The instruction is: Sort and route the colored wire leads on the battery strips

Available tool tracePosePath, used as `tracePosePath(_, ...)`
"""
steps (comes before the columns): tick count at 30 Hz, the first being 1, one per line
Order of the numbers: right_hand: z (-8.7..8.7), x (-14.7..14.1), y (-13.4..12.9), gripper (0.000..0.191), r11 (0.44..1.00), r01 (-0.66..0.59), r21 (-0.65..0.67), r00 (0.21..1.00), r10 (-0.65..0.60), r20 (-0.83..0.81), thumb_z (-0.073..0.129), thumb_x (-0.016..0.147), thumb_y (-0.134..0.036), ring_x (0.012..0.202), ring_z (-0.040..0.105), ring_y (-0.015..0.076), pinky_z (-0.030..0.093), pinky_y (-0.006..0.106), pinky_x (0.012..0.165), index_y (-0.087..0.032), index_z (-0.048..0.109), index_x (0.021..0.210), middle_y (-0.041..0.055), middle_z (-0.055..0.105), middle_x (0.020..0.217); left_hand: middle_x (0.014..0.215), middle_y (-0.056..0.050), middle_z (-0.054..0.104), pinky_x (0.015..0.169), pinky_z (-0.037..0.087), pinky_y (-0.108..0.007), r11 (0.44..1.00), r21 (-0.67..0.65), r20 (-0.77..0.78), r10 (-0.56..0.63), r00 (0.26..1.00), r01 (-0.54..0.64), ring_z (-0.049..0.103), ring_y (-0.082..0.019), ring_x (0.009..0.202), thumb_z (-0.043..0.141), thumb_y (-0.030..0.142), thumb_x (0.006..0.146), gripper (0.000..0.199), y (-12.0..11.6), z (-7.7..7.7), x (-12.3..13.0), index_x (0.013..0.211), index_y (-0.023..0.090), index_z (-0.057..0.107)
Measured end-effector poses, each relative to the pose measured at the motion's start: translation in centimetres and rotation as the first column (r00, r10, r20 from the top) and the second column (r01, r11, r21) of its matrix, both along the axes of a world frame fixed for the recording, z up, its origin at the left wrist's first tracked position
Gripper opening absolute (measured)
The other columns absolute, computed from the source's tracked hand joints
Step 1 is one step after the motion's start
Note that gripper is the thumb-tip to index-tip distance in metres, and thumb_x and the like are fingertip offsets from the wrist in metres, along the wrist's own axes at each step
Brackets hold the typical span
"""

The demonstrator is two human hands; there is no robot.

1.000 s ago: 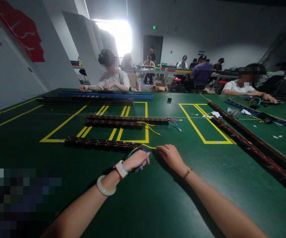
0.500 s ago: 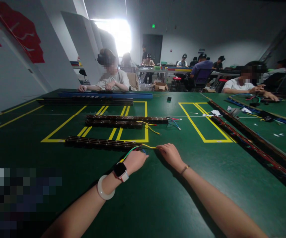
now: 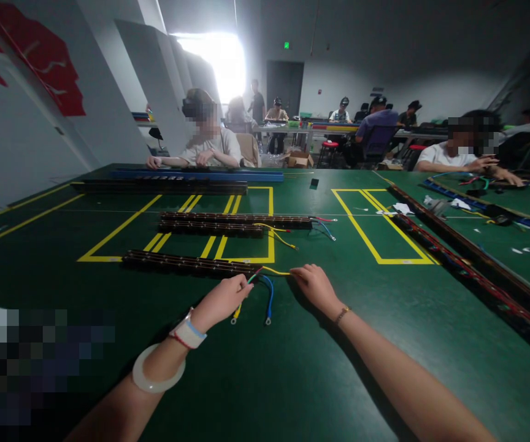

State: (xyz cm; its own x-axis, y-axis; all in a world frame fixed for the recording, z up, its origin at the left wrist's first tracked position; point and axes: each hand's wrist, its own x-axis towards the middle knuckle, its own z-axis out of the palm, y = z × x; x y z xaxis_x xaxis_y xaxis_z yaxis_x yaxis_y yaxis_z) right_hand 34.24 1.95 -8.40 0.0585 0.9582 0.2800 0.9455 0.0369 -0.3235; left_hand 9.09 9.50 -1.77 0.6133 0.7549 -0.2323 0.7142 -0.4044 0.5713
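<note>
A dark slotted bar (image 3: 186, 263) lies on the green table, with coloured wires leaving its right end. My left hand (image 3: 223, 299) is closed on a green wire (image 3: 251, 278) close to that end. The wire's lower end, with a yellow sleeve and a ring terminal (image 3: 234, 320), hangs out below the fingers. A blue wire (image 3: 272, 298) curves down freely to its own ring terminal. Pinched in the fingertips of my right hand (image 3: 313, 285) is the end of a yellow wire (image 3: 275, 272), stretched out to the right; its tip is hidden.
Two similar bars (image 3: 237, 224) with wires lie just beyond. Long wired bars (image 3: 472, 270) run along the right side, near white scraps (image 3: 403, 209). Blue and black rails (image 3: 191, 176) lie at the far edge. Co-workers sit across the table (image 3: 384, 368) and farther back.
My left hand has moved left and turned, from over the blue wire to the green one. The blue wire now hangs loose. My right hand keeps its pinch on the yellow wire.
</note>
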Motion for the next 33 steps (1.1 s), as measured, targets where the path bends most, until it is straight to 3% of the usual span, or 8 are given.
tracePosePath(5, 0.2, -0.1, -0.1, 0.024, 1.0, -0.009, -0.013, 0.997, 0.008, -0.074, 0.046, 0.095, -0.028, 0.088, 0.052, 0.014, 0.034, 0.026, 0.079, -0.02, 0.066, 0.105, 0.0041, 0.062, 0.094, 0.056, 0.003, 0.055, 0.045, 0.038, -0.022, 0.966, -0.243, 0.13, 0.127, 0.983, -0.093, 0.053, -0.014, 0.046, 0.048, 0.046, 0.085, 0.03, 0.8, -1.8, 0.5, 0.088, 0.018, 0.038)
tracePosePath(10, 0.1, -0.2, -0.1, 0.02, 0.999, -0.022, -0.025, 0.987, 0.017, -0.159, 0.05, 0.092, -0.023, 0.088, 0.052, 0.0135, 0.035, 0.024, 0.08, -0.019, 0.066, 0.103, 0.0032, 0.063, 0.094, 0.064, -0.002, 0.059, 0.054, 0.046, -0.025, 0.868, -0.471, 0.342, 0.013, 0.94, 0.159, 0.059, -0.014, 0.055, 0.044, 0.055, 0.085, 0.041, 0.6, -1.9, 2.1, 0.089, 0.014, 0.048)
tracePosePath(12, 0.1, -0.2, 0.0, 0.019, 0.999, -0.026, -0.037, 0.981, 0.018, -0.195, 0.05, 0.091, -0.021, 0.088, 0.052, 0.0133, 0.035, 0.024, 0.081, -0.019, 0.066, 0.102, 0.0031, 0.063, 0.094, 0.065, -0.002, 0.059, 0.055, 0.046, -0.025, 0.892, -0.413, 0.355, -0.029, 0.934, 0.185, 0.06, -0.014, 0.057, 0.042, 0.056, 0.085, 0.043, 0.2, -2.2, 2.9, 0.087, 0.014, 0.052)
tracePosePath(16, 0.4, -0.3, 0.0, 0.024, 0.998, -0.021, -0.067, 0.973, 0.005, -0.231, 0.045, 0.094, -0.031, 0.088, 0.053, 0.0134, 0.034, 0.025, 0.081, -0.02, 0.067, 0.099, 0.003, 0.064, 0.093, 0.06, -0.002, 0.056, 0.051, 0.04, -0.024, 0.985, -0.158, 0.15, -0.048, 0.987, 0.072, 0.055, -0.014, 0.051, 0.039, 0.052, 0.088, 0.043, -0.6, -2.6, 3.9, 0.075, 0.015, 0.055)
tracePosePath(22, 1.0, -1.6, -0.4, 0.041, 0.991, -0.002, -0.132, 0.983, -0.022, -0.182, 0.06, 0.079, -0.056, 0.087, 0.052, 0.016, 0.03, 0.029, 0.082, -0.019, 0.064, 0.098, 0.0035, 0.063, 0.09, 0.069, -0.004, 0.063, 0.056, 0.034, -0.025, 0.997, 0.077, 0.024, -0.005, 1.0, 0.003, 0.06, -0.017, 0.063, 0.057, 0.04, 0.081, 0.024, -1.6, -2.8, 4.7, 0.079, 0.016, 0.058)
tracePosePath(26, 1.0, -2.7, -0.5, 0.038, 0.981, -0.005, -0.193, 0.987, -0.026, -0.155, 0.066, 0.076, -0.047, 0.089, 0.052, 0.0169, 0.029, 0.03, 0.084, -0.018, 0.062, 0.1, 0.0044, 0.062, 0.092, 0.073, -0.006, 0.065, 0.06, 0.037, -0.026, 0.993, 0.113, 0.03, 0.009, 1.0, -0.012, 0.062, -0.019, 0.068, 0.061, 0.031, 0.078, 0.017, -1.5, -3.8, 5.5, 0.084, 0.015, 0.059)
tracePosePath(30, 1.3, -2.9, -0.2, 0.018, 0.972, 0.025, -0.233, 0.988, -0.06, -0.145, 0.059, 0.082, -0.029, 0.089, 0.054, 0.0164, 0.033, 0.027, 0.081, -0.016, 0.062, 0.093, 0.0055, 0.063, 0.092, 0.069, -0.006, 0.064, 0.057, 0.042, -0.026, 0.981, -0.191, 0.162, 0.07, 0.984, -0.039, 0.061, -0.016, 0.06, 0.057, 0.025, 0.081, 0.012, -1.3, -4.2, 5.8, 0.083, 0.013, 0.054)
tracePosePath(33, 1.7, -2.6, -0.1, 0.015, 0.972, 0.026, -0.232, 0.975, -0.075, -0.207, 0.052, 0.086, -0.022, 0.088, 0.057, 0.0143, 0.037, 0.022, 0.076, -0.014, 0.06, 0.096, 0.0063, 0.064, 0.095, 0.085, -0.011, 0.067, 0.062, 0.049, -0.026, 0.808, -0.589, 0.343, 0.251, 0.905, -0.001, 0.065, -0.016, 0.068, 0.053, 0.022, 0.085, 0.012, -1.3, -4.0, 5.8, 0.09, 0.011, 0.051)
